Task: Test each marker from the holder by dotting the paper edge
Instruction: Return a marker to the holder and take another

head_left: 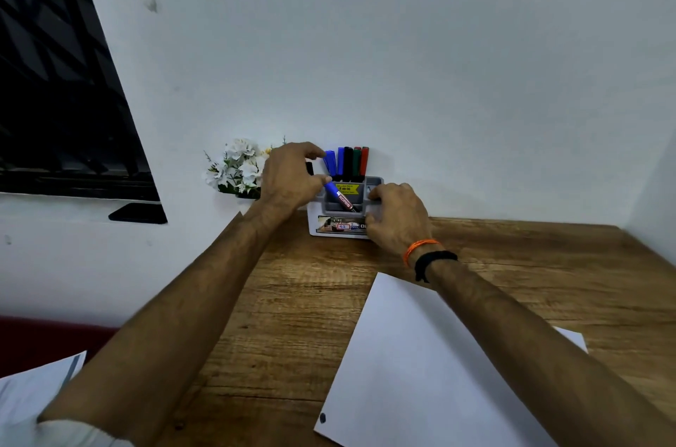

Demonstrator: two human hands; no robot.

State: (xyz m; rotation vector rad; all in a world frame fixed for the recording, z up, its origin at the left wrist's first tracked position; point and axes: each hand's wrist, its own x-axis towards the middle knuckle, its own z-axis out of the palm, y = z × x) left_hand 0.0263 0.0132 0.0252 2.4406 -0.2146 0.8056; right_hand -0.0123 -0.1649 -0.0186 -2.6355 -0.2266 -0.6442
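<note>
A: Where are we w/ the blue marker (339, 198)?

B: Our left hand (292, 178) pinches it at the top end, thumb & fingers curled round it. Its long axis runs diagonally, upper-left at the grip down to lower-right, in front of the holder (331, 205). Looks capped or tip-down, can't tell which.

A: And the right hand (397, 216)?

B: It grips the holder's right side, fingers curled over the edge, prob. steadying it. Holder sits at the back of the wooden table (292, 300) against the wall.

A: Others in there?

B: Yes, blue, black, green & red markers (351, 163) upright in the rear slot.

A: So where's the paper (420, 355) from the grip?

B: Below & to the right, toward us, well apart from the marker. A dark dot (322, 417) sits near its lower-left corner, so we judge at least one test is done. Our left hand holds the pen, but the sheet lies under our right forearm, so we'd have to swing the marker down & across, or pass it over
</note>
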